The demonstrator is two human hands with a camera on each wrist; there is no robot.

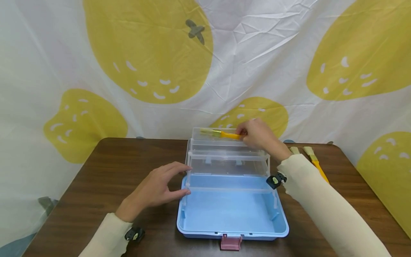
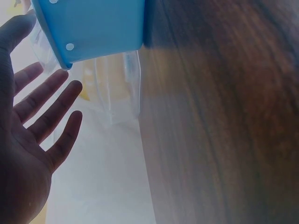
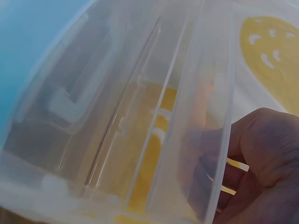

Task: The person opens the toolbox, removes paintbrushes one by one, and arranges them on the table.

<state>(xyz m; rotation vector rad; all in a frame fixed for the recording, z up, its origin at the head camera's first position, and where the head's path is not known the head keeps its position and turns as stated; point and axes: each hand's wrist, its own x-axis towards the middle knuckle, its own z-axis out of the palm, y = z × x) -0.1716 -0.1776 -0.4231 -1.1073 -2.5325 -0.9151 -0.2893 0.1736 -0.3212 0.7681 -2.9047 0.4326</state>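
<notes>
A blue toolbox (image 1: 224, 212) stands open on the table, its clear upper tray (image 1: 199, 147) raised at the back. My right hand (image 1: 258, 134) grips a paintbrush (image 1: 229, 136) by its yellow handle, bristles to the left, at the tray. In the right wrist view the right hand (image 3: 266, 156) is partly hidden behind the clear plastic. At the box's left side is my left hand (image 1: 158, 184), thumb and fingers spread, fingertips at the clear frame's edge. The left wrist view shows its fingers (image 2: 53, 116) apart beside the blue box wall (image 2: 103, 28); contact is hard to tell.
Two more paintbrushes (image 1: 316, 164) with pale bristles lie on the brown wooden table (image 1: 144, 157), right of the box. A pink latch (image 1: 231, 242) hangs at the box's front. Behind the table hangs a white cloth (image 1: 154, 117) with yellow fruit shapes.
</notes>
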